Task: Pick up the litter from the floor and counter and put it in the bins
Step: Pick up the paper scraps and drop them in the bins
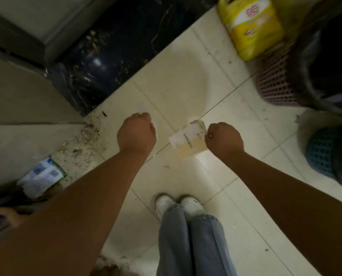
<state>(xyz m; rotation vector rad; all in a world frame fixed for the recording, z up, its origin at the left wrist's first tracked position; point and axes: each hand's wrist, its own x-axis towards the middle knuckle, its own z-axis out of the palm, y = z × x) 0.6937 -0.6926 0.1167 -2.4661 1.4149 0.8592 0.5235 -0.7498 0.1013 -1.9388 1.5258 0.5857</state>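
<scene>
My left hand (135, 134) is closed in a fist above the pale tiled floor, gripping a white tissue (156, 134) that shows at its right edge. My right hand (225, 138) is also closed, holding a clear plastic cup (188, 141) with printed text and a beige lower part; the cup hangs to the left of the fist. A pink mesh bin (275, 84) lined with a black bag stands at the upper right. A teal mesh bin (321, 154), also with a black bag, sits at the right edge. A crumpled white and green wrapper (41, 177) lies on the floor at the left.
A yellow jug (250, 26) stands at the top right beside the pink bin. A dark marble threshold (106, 56) with debris runs across the upper left. Dirt specks cover the floor by the wall corner (82, 144). My white shoes (178, 204) are below.
</scene>
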